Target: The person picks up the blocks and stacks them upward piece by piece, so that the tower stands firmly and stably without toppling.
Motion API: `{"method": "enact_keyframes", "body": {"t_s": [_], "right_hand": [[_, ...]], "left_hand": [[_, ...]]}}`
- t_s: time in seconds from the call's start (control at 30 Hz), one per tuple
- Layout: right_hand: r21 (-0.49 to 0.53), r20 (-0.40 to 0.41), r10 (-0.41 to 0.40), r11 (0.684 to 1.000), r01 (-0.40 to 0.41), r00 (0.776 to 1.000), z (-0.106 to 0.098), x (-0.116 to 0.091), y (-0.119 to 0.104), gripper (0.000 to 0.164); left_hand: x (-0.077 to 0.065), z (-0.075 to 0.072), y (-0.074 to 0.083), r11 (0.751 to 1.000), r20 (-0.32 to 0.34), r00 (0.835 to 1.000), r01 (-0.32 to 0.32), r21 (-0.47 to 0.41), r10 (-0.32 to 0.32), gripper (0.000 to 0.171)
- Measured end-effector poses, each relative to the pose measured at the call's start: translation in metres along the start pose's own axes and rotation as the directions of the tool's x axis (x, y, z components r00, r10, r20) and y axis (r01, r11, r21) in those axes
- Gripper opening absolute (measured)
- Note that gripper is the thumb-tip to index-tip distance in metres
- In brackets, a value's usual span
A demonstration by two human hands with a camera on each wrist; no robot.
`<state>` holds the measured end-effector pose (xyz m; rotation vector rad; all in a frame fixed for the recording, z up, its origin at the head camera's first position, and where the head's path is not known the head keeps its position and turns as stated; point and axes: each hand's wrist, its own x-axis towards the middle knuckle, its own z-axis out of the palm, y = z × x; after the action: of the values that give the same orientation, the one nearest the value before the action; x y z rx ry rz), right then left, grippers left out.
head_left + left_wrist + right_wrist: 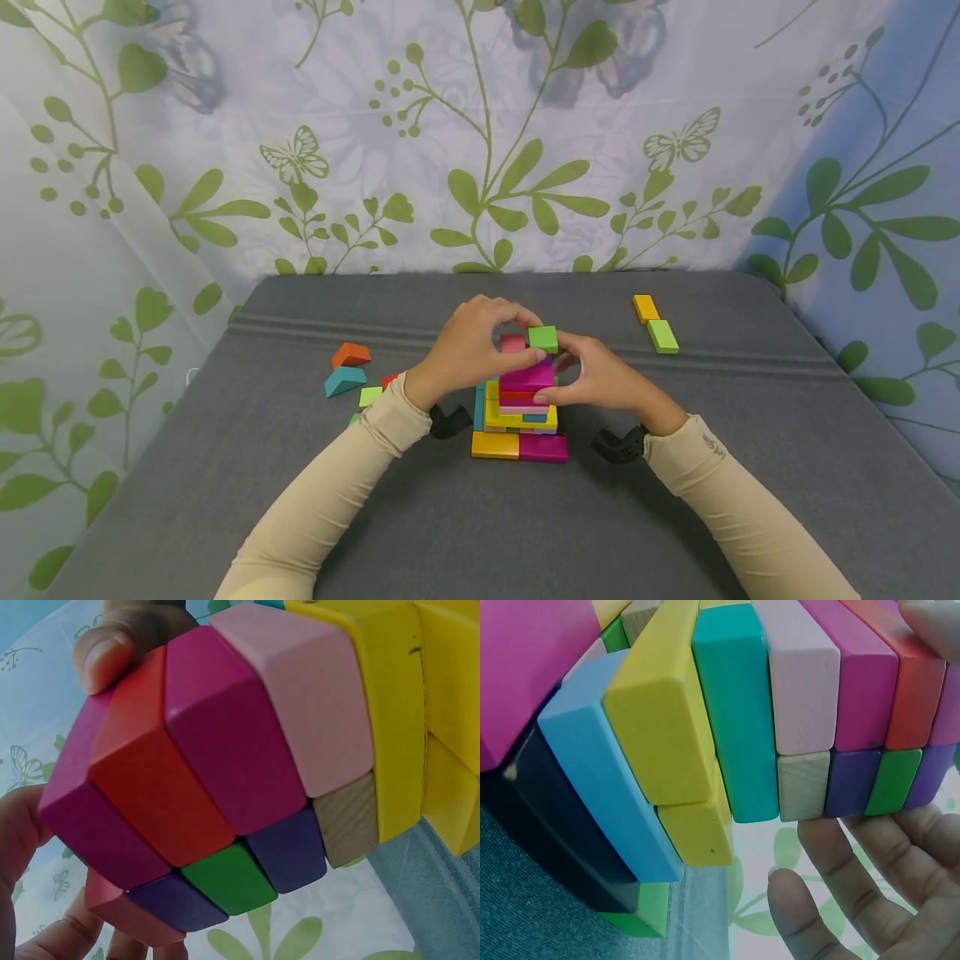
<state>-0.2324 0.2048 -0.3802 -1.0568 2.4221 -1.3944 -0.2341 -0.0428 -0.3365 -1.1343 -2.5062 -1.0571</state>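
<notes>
A tower of coloured wooden blocks (527,377) stands in front of me, with magenta, red, pink and yellow layers. At its top is a light green block (543,338) beside a reddish-pink block (513,342). My left hand (480,346) pinches the green block, thumb in front and index finger behind. The left wrist view shows its thumb over the top magenta block (105,825); the green block is outside that view. My right hand (607,375) holds the tower's upper right side, thumb at the front and fingers (855,877) along the back, by the purple blocks (853,780).
To the left lie an orange arch block (351,355), a teal arch block (345,381) and a light green block (371,396). On the far right are a yellow block (645,308) and another green block (663,336). A patterned curtain (337,167) hangs behind the grey table (300,325).
</notes>
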Motion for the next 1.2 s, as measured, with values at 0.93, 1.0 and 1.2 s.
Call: {"method": "enact_keyframes", "body": {"t_s": [0.93, 1.0, 1.2], "right_hand": [[0.004, 0.007, 0.007, 1.0, -0.007, 1.0, 0.005, -0.006, 0.008, 0.053], [0.003, 0.008, 0.006, 1.0, -0.006, 1.0, 0.005, -0.007, 0.008, 0.052], [0.003, 0.008, 0.005, 1.0, -0.005, 1.0, 0.006, -0.009, 0.008, 0.054]], "left_hand": [[-0.015, 0.011, -0.007, 0.996, 0.066, 0.995, 0.071, 0.059, -0.075, 0.046], [-0.018, 0.009, -0.009, 0.996, 0.067, 0.994, 0.079, 0.052, -0.082, 0.047], [-0.023, 0.007, -0.012, 0.996, 0.055, 0.995, 0.081, 0.025, -0.082, 0.04]]}}
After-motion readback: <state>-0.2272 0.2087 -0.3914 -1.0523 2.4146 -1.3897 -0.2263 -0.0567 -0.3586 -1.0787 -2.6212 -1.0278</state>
